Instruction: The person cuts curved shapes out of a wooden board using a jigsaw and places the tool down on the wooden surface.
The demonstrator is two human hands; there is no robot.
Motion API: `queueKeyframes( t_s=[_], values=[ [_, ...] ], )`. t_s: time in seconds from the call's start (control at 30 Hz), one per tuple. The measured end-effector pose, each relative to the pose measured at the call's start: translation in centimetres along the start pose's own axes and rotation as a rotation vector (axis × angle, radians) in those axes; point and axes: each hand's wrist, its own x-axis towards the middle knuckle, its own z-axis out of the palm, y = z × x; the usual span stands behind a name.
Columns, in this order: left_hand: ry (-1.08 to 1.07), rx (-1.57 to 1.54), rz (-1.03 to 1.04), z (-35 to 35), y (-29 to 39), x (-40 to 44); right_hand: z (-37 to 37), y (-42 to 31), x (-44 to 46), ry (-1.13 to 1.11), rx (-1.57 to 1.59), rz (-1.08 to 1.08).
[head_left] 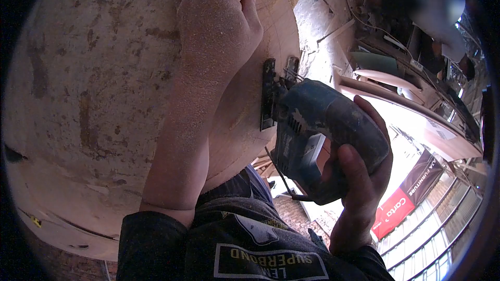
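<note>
A pale, stained wooden board (114, 73) with a curved edge fills the left and centre. My left hand (224, 18), dusted with sawdust, lies on it near the top, its fingers curled closed; what they grip, if anything, is hidden. A ring shows on one finger. My right hand (364, 166) is wrapped round the handle of a dark blue jigsaw (328, 119), thumb on the near side. The jigsaw's metal base (268, 93) is against the board at its curved right edge, where a curved pencil line shows. The blade cannot be made out.
Below is my dark printed shirt (271, 260). Long curved wooden pieces (406, 99) and scattered offcuts lie at the right, with a cable (372, 26) among them. A red banner (394, 211) hangs by a brick wall and bright window bars. A blurred shape at top right is unclear.
</note>
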Motion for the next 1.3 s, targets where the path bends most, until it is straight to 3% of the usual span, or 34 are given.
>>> queueKeyframes(
  t_s=[0.87, 0.97, 1.17, 1.3],
  values=[
    [-0.051, 0.043, 0.052, 0.7, -1.6, -0.2, -0.2, -0.6, 1.2, -0.039, -0.020, 0.002],
    [-0.141, -0.008, -0.175, 0.7, -0.9, -0.6, -0.2, -0.7, 1.3, -0.053, -0.026, 0.007],
    [0.016, 0.114, 0.046, 1.7, -1.4, -0.6, -0.7, 0.4, 1.5, -0.078, 0.110, -0.037],
    [0.049, 0.050, 0.146, 2.6, -2.4, -0.9, -2.1, 0.0, 2.0, -0.249, 0.147, 0.016]
  ],
)
